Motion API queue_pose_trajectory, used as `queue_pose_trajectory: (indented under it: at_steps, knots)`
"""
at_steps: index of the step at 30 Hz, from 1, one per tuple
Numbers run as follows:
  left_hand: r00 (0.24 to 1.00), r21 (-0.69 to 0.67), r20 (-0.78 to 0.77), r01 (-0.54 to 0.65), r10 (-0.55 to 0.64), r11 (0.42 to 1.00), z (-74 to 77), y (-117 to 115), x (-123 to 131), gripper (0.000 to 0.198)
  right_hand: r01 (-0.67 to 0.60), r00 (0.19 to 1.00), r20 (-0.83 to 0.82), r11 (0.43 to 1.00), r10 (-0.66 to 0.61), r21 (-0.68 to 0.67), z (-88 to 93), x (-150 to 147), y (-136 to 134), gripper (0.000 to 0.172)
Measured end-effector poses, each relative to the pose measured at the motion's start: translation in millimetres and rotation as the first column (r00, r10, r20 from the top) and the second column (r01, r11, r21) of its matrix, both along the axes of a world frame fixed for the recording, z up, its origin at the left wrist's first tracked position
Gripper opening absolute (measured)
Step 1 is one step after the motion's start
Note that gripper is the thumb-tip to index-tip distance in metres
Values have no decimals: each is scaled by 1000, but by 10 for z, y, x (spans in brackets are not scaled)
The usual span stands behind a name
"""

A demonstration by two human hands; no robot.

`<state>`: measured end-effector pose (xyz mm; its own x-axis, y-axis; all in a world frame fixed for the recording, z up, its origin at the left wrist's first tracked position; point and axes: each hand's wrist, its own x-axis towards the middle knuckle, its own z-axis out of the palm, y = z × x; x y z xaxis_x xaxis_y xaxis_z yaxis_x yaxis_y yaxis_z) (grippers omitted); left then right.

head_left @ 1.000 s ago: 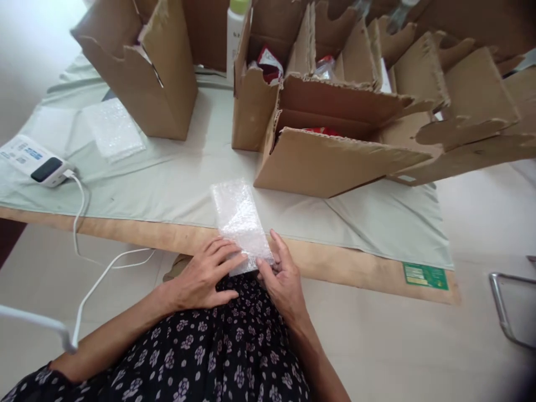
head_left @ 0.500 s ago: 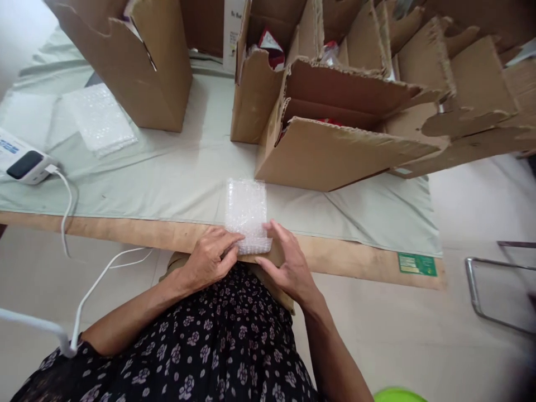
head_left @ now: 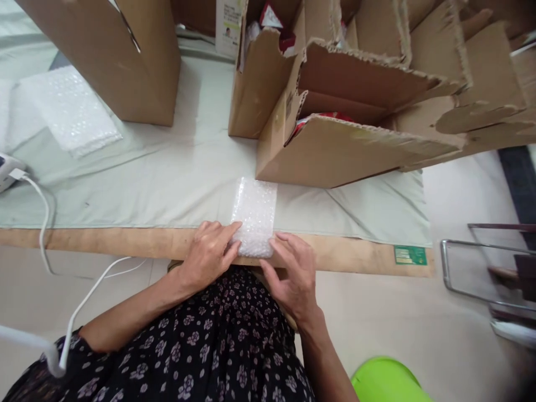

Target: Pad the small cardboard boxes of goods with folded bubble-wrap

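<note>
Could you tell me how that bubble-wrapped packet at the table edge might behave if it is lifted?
The bubble-wrapped packet looks small and flat, so probably light. Its cushioned film likely gives slightly under both hands. Lying flat, it seems unlikely to roll.

A home packing station, by the look of it: torn brown cardboard boxes (head_left: pixel 343 151) crowd a pale green cloth-covered wooden table (head_left: pixel 125 240), with red packets (head_left: pixel 270 17) inside, a spare sheet of clear bubble wrap (head_left: pixel 69 109), and a tiled floor below.
</note>
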<state>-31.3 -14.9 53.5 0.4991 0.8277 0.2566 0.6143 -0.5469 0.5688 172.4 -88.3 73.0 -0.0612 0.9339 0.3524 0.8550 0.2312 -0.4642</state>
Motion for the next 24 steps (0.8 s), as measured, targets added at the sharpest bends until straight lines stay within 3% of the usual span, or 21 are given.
queue_pose_trajectory:
  at_steps: [3, 6, 9, 12, 15, 18, 20, 24]
  knots:
    - [1000, -21, -21, 8, -9, 1000, 6, 20, 1, 28, -146, 982, 106, 985, 156, -94, -16, 24, -24, 37]
    - [1000, 20, 26, -9, 9, 1000, 59, -51, -41, 34, -185, 970, 131, 972, 204, -147, -70, 65, 56, 29]
    - [996, 102, 67, 51, -58, 993, 108, -189, -96, 43, -216, 974, 33, 968, 222, -125, -70, 105, 162, 28]
    - [990, 111, 83, 109, -118, 988, 104, -259, -110, 36, -266, 963, -80, 950, 256, -165, -27, 130, 217, 29]
    - [991, 36, 98, 89, -92, 995, 87, -174, -70, 29, -205, 975, -121, 960, 185, -191, 0, 136, 184, 29]
    - [994, -61, 55, 97, -94, 993, 84, 1, -8, 28, -56, 996, -71, 997, 53, -48, -5, 120, 90, 33]
    - [995, -97, 46, 97, -93, 991, 78, 94, 25, 29, -65, 998, 5, 998, 65, 4, -24, 100, 53, 35]
    - [997, -32, 78, -8, 11, 999, 64, 90, 19, 32, -161, 979, 116, 985, 168, -69, -82, 66, 133, 33]
